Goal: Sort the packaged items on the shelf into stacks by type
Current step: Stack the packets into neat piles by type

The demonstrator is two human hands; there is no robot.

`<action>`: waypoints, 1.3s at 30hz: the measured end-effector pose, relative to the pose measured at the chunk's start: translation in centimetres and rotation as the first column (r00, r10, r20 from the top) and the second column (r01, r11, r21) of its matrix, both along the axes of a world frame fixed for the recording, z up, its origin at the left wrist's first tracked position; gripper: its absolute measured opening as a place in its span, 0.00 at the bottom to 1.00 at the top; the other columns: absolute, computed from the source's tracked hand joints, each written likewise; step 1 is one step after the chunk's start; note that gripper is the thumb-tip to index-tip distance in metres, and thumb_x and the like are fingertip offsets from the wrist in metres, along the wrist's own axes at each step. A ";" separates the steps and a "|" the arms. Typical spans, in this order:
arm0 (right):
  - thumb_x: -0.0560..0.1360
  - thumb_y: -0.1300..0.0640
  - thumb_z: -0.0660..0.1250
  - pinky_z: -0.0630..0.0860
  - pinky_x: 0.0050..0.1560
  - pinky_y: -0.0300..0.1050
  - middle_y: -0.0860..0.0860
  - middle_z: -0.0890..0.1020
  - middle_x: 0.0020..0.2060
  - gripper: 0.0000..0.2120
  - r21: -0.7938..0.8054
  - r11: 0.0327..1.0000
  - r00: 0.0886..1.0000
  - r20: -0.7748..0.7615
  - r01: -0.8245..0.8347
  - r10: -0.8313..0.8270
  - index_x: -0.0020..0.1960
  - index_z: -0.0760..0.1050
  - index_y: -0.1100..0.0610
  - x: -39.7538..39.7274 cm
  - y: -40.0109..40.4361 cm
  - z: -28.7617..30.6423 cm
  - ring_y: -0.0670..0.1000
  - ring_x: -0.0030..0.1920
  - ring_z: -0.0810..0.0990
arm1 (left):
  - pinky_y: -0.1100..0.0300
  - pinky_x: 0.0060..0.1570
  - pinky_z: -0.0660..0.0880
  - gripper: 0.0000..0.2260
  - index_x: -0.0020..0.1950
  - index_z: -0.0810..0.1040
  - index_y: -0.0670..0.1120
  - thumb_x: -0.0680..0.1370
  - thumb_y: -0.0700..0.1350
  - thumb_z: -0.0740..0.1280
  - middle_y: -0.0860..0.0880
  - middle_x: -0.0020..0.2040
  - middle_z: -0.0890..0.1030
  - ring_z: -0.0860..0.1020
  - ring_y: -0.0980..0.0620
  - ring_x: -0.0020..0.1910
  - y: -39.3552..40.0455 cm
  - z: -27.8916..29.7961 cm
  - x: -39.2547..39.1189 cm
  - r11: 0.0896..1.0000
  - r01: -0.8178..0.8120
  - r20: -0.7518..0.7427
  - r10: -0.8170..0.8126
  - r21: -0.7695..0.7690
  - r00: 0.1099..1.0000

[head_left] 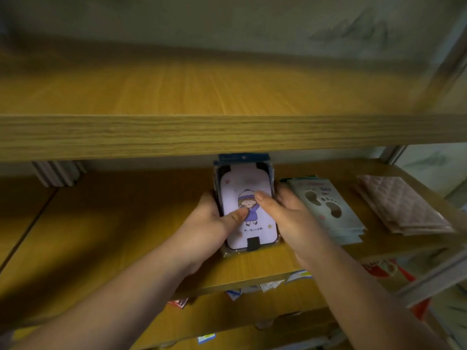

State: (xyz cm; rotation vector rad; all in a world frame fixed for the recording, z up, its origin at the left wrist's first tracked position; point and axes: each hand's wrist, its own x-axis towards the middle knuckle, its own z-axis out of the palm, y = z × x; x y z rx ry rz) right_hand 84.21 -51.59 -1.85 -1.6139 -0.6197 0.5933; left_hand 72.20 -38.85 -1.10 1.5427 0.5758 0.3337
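Observation:
A stack of lilac packs with a cartoon girl (252, 228) stands on the middle wooden shelf (113, 223). My left hand (209, 221) grips its left side, thumb lying across the top pack. My right hand (283, 210) holds the right side, thumb on the picture. To the right lies a stack of pale packs with footprint cut-outs (328, 205), touching my right hand. Farther right sits a stack of pink quilted packs (404, 205).
The upper shelf board (227, 132) overhangs the back of the lilac stack. A grey ribbed bracket (58, 173) sits at the back left. Loose coloured packets (252, 289) show on the lower shelf. A metal upright (434, 281) crosses the right edge.

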 end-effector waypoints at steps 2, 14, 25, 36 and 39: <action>0.71 0.37 0.70 0.77 0.60 0.52 0.39 0.83 0.58 0.23 0.049 0.999 0.988 0.153 0.009 -0.016 0.65 0.72 0.36 -0.4 0.4 -0.5 0.43 0.60 0.81 | 0.69 0.46 0.79 0.17 0.63 0.68 0.53 0.78 0.48 0.71 0.55 0.58 0.80 0.80 0.60 0.55 0.8 0.0 -0.5 0.965 0.041 0.011 -0.046 0.260 0.999; 0.78 0.47 0.66 0.72 0.68 0.52 0.40 0.78 0.63 0.21 -0.039 0.998 0.928 0.368 -0.050 0.061 0.69 0.66 0.42 -1.0 0.7 -3.6 0.39 0.65 0.75 | 0.72 0.62 0.69 0.26 0.70 0.62 0.55 0.77 0.44 0.72 0.53 0.66 0.74 0.73 0.60 0.67 1.6 -2.6 -0.6 0.829 0.082 0.073 -0.146 0.554 0.987; 0.77 0.49 0.68 0.72 0.60 0.38 0.33 0.80 0.58 0.19 -0.077 0.997 0.915 0.404 0.019 0.013 0.64 0.69 0.33 -0.4 -0.1 -2.8 0.32 0.60 0.75 | 0.75 0.60 0.67 0.26 0.71 0.62 0.55 0.78 0.51 0.71 0.54 0.69 0.73 0.72 0.60 0.67 1.5 -2.9 0.0 0.837 0.117 0.008 -0.144 0.534 0.990; 0.72 0.47 0.74 0.79 0.34 0.36 0.46 0.85 0.35 0.10 -0.382 0.923 0.979 0.166 -0.047 0.119 0.40 0.81 0.54 1.6 4.2 0.7 0.45 0.36 0.83 | 0.58 0.44 0.79 0.21 0.54 0.81 0.48 0.70 0.61 0.75 0.50 0.49 0.86 0.83 0.51 0.47 2.8 -1.8 1.2 0.924 -0.078 -0.334 0.213 0.375 0.918; 0.73 0.42 0.68 0.72 0.31 0.40 0.45 0.80 0.34 0.15 -0.550 0.834 0.861 0.442 0.041 0.250 0.36 0.76 0.51 2.2 3.3 1.3 0.47 0.37 0.79 | 0.50 0.52 0.80 0.21 0.53 0.79 0.50 0.70 0.63 0.74 0.47 0.52 0.84 0.82 0.46 0.51 2.6 -1.0 1.2 0.861 -0.042 -0.399 0.277 0.507 0.874</action>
